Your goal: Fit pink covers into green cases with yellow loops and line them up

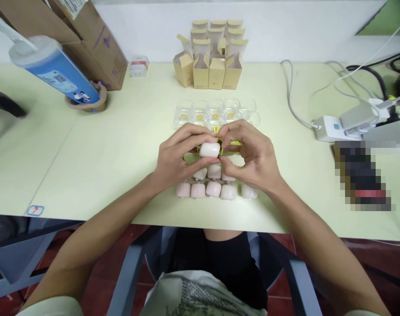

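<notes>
Above the middle of the table, my left hand (183,153) pinches a small white rounded case (209,150) between thumb and fingers. My right hand (252,153) closes on its other side, fingertips at a yellow-green piece beside the case. Whether that piece is joined to the case I cannot tell. Below my hands stand rows of similar pink and white rounded cases (213,189), partly covered by my fingers. Just beyond are clear plastic covers (200,109) with small yellow marks. More yellow-green pieces (234,147) lie partly hidden behind my hands.
Open yellow cardboard boxes (217,72) stand in rows at the back. On the left are a blue cylinder (63,72) in a holder, a big carton (101,57) and a small white-red box (139,66). To the right lie a power strip (330,128), cables and a blurred-out phone-like object (361,175).
</notes>
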Demonstrator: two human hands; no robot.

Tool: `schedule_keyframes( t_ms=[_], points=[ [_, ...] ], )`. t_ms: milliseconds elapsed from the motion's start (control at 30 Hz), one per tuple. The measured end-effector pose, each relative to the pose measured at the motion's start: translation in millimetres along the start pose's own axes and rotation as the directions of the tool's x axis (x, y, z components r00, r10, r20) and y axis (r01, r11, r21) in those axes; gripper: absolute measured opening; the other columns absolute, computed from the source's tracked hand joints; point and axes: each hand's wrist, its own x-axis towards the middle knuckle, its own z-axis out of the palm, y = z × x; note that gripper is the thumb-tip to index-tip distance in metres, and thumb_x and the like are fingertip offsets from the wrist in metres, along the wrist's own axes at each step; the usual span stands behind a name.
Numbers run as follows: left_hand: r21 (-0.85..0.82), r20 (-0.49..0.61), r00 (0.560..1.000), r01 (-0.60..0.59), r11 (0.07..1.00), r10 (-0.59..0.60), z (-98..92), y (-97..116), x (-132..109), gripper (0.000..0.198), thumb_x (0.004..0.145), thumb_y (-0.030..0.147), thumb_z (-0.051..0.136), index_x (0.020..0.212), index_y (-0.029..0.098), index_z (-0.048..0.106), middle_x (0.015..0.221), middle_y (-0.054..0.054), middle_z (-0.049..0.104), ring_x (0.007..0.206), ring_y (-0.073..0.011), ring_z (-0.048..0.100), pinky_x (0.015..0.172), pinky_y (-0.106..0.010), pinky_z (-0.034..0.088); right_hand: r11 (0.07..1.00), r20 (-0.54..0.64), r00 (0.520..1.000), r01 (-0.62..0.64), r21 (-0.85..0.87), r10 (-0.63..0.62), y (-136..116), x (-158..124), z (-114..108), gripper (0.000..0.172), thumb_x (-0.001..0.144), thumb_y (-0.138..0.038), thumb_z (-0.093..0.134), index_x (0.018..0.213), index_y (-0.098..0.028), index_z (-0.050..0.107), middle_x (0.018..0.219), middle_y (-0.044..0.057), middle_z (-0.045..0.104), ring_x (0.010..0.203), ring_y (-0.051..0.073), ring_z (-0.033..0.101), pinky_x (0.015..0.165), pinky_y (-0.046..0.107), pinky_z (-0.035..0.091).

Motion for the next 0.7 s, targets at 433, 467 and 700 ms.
schedule_keyframes(
  t_ms=[433,467,700],
  points=[
    [0.158,0.046,0.984,-0.175,0.972,0.17,0.9,4.6,6.5,0.024,0.106,0.038,0.074,0.126,0.025,0.07,0.119,-0.008,0.075,0.11,-0.0214,0.075,0.083,-0.034,0.068,0.924,0.024,0.97,0.238,-0.3,-0.241,1.4,2.8,-3.7,0.016,0.09,-0.019,0.076,0.103,-0.026,0.069,0.111,0.008,0.077,0.101,0.025,0.077,0.075,0.038,0.069],
    [0.17,0.058,0.983,-0.183,0.968,0.175,0.9,4.9,6.8,0.022,0.105,0.033,0.073,0.125,0.025,0.069,0.12,-0.008,0.075,0.111,-0.0217,0.075,0.085,-0.034,0.069,0.898,0.038,0.96,0.274,-0.343,-0.279,3.1,2.5,-3.3,0.015,0.091,-0.018,0.074,0.103,-0.026,0.069,0.111,0.008,0.077,0.102,0.025,0.077,0.078,0.039,0.069],
    [0.257,-0.008,0.978,-0.197,0.946,0.206,10.9,6.2,3.8,0.019,0.095,0.022,0.073,0.113,0.024,0.069,0.11,-0.008,0.07,0.097,-0.0196,0.072,0.074,-0.031,0.065,0.859,0.064,0.952,0.299,-0.415,-0.3,7.5,0.7,2.3,0.012,0.094,-0.019,0.07,0.103,-0.026,0.069,0.114,0.008,0.077,0.103,0.025,0.078,0.084,0.041,0.067]
  ],
)
